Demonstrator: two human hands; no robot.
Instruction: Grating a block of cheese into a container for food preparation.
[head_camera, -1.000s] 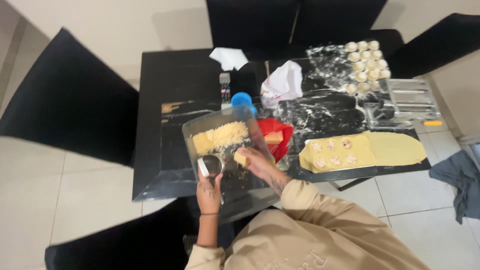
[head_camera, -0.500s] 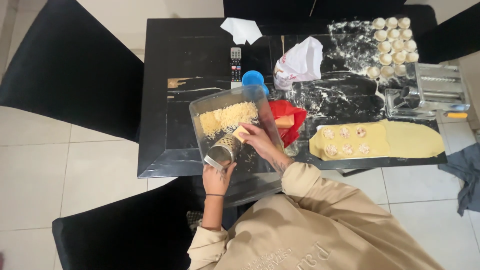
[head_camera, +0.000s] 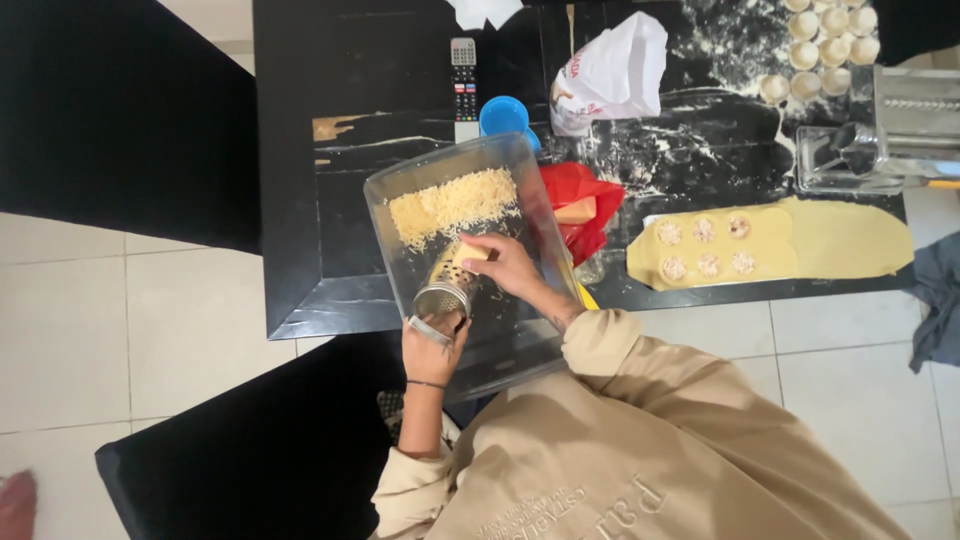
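The left hand (head_camera: 432, 345) is gripping a metal grater (head_camera: 446, 295); the right hand (head_camera: 508, 264) is pressing a pale cheese piece (head_camera: 472, 254) against it, above a clear dish (head_camera: 400, 195) overhanging the table's near edge, grated cheese (head_camera: 452, 204) lying just beyond.

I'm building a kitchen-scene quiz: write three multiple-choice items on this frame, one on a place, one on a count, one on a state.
1. Where does the pile of grated yellow cheese lie?
A. In the clear rectangular glass dish
B. On the floor tiles
C. On the dough sheet

2. How many filling mounds sit on the pale yellow dough sheet?
A. Two
B. Six
C. Ten

3. What is the right hand doing?
A. Resting empty
B. Pressing a small block of cheese against the metal grater
C. Holding the blue cup

Key: 1 A, the shreds lie inside the dish walls. 2 B, two rows of three show. 3 B, its fingers grip the block on the grater, which the left hand steadies.
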